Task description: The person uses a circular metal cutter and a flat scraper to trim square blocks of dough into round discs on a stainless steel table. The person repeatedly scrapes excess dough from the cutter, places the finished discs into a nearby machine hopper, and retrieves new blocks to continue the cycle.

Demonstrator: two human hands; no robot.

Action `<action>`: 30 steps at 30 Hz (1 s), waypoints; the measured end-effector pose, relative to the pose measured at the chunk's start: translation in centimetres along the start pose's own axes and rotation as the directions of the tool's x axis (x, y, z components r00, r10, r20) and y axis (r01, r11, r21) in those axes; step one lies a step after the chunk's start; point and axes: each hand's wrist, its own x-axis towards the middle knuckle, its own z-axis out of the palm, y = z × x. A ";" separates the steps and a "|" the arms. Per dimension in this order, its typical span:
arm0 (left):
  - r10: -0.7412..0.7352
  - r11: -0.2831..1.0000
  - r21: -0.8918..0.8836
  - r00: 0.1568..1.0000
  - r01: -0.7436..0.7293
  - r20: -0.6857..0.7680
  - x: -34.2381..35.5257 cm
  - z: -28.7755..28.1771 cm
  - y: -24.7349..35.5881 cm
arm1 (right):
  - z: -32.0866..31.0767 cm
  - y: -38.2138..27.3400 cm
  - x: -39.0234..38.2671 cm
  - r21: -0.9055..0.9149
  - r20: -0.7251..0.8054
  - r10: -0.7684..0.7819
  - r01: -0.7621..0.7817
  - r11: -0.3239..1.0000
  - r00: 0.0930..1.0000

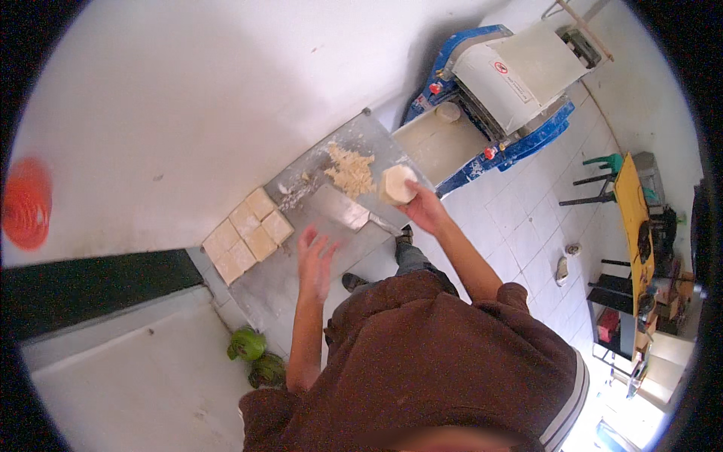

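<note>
scraper blade (343, 207) handle end hidden under dough block (397, 184); yellow table (635, 218) clutter too small to tell.

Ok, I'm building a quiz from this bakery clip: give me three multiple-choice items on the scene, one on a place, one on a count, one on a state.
1. Where does the heap of dough crumbs lie?
A. on the metal table, near its far end
B. on the floor tiles
C. inside the blue machine

2. How many green gas cylinders stand on the floor by the table?
A. one
B. two
C. four

3. What is the state of the left hand?
A. shut on a knife
B. open, fingers spread, holding nothing
C. pressed flat on the dough blocks

Answers:
1 A: the crumbs sit on the metal table, near the machine end.
2 B: two green cylinders show side by side.
3 B: the left hand is open above the table, while the right hand grips a dough lump.
</note>
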 end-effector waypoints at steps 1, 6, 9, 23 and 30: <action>-0.023 0.999 -0.047 0.997 0.020 -0.080 0.5 -1.3 -0.4 | -1.9 -1.9 1.7 0.017 0.032 -0.067 0.066 0.998 0.997; -0.163 0.982 -0.165 0.827 0.086 -0.538 0.6 -9.5 -4.3 | -12.6 -9.2 12.9 0.016 -0.256 -0.294 0.308 0.951 0.921; -0.260 0.961 -0.254 0.691 0.113 -0.675 -1.9 -13.5 -7.9 | -18.1 -11.0 19.1 -0.027 -0.433 -0.292 0.311 0.950 0.853; -0.632 0.774 -0.533 0.390 0.340 -0.669 -18.2 -15.7 -22.3 | -34.8 -14.4 28.9 -0.211 -0.651 -0.329 0.253 0.944 0.684; -0.557 0.827 -0.431 0.417 0.361 -0.718 -16.1 -13.4 -21.5 | -34.1 -15.2 31.1 -0.845 -0.497 -0.829 0.074 0.529 0.256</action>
